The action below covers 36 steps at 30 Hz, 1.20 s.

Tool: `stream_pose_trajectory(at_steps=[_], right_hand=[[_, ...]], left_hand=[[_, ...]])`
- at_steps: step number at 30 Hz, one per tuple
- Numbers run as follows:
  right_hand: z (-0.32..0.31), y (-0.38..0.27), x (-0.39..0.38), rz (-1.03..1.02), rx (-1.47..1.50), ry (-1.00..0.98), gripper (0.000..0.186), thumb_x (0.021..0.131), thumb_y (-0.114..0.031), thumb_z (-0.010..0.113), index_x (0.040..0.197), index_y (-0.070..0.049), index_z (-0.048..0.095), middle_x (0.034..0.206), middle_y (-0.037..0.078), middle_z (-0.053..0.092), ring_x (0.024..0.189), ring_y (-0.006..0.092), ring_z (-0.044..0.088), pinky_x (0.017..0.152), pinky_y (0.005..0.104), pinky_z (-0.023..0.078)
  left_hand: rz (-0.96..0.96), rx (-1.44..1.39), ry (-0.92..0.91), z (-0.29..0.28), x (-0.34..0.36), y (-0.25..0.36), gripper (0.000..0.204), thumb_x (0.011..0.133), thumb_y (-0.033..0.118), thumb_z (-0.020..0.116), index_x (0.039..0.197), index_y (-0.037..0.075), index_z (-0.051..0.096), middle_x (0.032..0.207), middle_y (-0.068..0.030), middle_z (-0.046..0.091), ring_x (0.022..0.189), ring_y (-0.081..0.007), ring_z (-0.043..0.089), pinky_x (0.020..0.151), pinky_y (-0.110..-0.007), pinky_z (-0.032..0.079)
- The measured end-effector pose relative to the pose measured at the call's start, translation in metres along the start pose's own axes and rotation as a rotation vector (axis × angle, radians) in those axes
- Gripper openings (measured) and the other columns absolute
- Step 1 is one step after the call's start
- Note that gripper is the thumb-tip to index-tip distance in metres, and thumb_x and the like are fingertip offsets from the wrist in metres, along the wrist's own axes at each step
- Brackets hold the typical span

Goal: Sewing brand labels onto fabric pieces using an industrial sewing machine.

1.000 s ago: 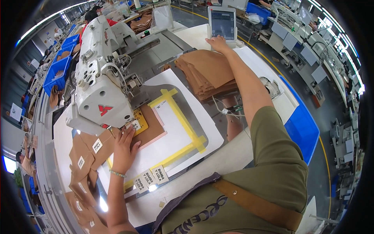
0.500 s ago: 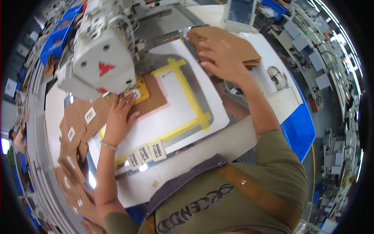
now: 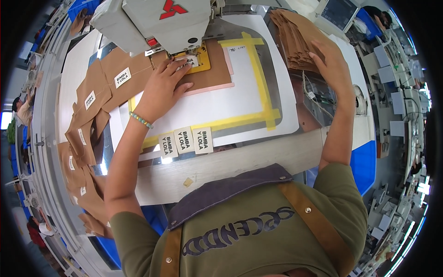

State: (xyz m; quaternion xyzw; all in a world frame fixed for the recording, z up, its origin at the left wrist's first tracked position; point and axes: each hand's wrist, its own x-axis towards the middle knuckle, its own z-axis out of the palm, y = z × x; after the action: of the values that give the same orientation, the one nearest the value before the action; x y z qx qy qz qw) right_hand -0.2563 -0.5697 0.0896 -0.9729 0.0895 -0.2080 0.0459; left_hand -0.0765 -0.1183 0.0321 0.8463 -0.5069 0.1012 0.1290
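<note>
The left hand (image 3: pixel 162 92) is laid nearly flat, fingers a little apart and grasping nothing; its fingertips rest at a small white label (image 3: pixel 192 60) inside a yellow frame (image 3: pixel 206 61), over a smooth brown sheet (image 3: pixel 218 69). The right hand (image 3: pixel 333 62) is loosely curved at a stack of thin brown sheets (image 3: pixel 291 42) — if it pinches one, I cannot tell. Left of the left hand, overlapping brown pieces (image 3: pixel 99 82) bear labels; nearer the body lie three rectangular labels (image 3: pixel 184 140).
</note>
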Motion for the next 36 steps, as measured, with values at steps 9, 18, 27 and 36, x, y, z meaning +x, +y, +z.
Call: stream_pose_trajectory(at_steps=[9, 18, 27, 36], right_hand=[[-0.01, 0.003, -0.009, 0.074, -0.04, -0.087, 0.043, 0.102, -0.031, 0.071, 0.138, -0.007, 0.073, 0.145, 0.014, 0.07, 0.135, 0.0361, 0.064, 0.115, 0.0448, 0.048], [-0.016, 0.029, -0.013, 0.036, 0.167, -0.133, 0.04, 0.095, -0.014, 0.074, 0.135, -0.006, 0.074, 0.143, 0.013, 0.072, 0.137, 0.0351, 0.062, 0.114, 0.0422, 0.049], [-0.013, 0.039, -0.013, -0.061, 0.207, -0.122, 0.041, 0.091, -0.01, 0.079, 0.131, -0.006, 0.074, 0.141, 0.01, 0.074, 0.122, 0.031, 0.069, 0.099, 0.0395, 0.055], [-0.007, 0.043, -0.018, -0.187, 0.078, -0.019, 0.039, 0.09, -0.005, 0.078, 0.128, -0.004, 0.072, 0.144, 0.004, 0.073, 0.12, 0.0259, 0.071, 0.1, 0.0373, 0.057]], left_hand=[[-0.06, -0.042, -0.022, 0.003, 0.007, -0.006, 0.054, 0.103, 0.029, 0.072, 0.15, 0.006, 0.062, 0.152, -0.0156, 0.063, 0.133, -0.0391, 0.057, 0.116, -0.047, 0.047], [-0.183, -0.175, 0.015, -0.009, -0.009, -0.034, 0.067, 0.096, 0.03, 0.081, 0.15, -0.002, 0.057, 0.148, -0.0201, 0.057, 0.134, -0.0402, 0.057, 0.112, -0.044, 0.049], [-0.208, -0.577, -0.127, -0.013, -0.024, -0.08, 0.06, 0.087, 0.01, 0.084, 0.145, 0.003, 0.067, 0.156, -0.0109, 0.054, 0.149, -0.0281, 0.048, 0.127, -0.038, 0.037], [-0.282, -0.5, -0.004, 0.007, -0.021, -0.076, 0.037, 0.092, 0.003, 0.079, 0.129, 0.002, 0.077, 0.146, -0.0095, 0.061, 0.142, -0.0251, 0.054, 0.122, -0.036, 0.04]])
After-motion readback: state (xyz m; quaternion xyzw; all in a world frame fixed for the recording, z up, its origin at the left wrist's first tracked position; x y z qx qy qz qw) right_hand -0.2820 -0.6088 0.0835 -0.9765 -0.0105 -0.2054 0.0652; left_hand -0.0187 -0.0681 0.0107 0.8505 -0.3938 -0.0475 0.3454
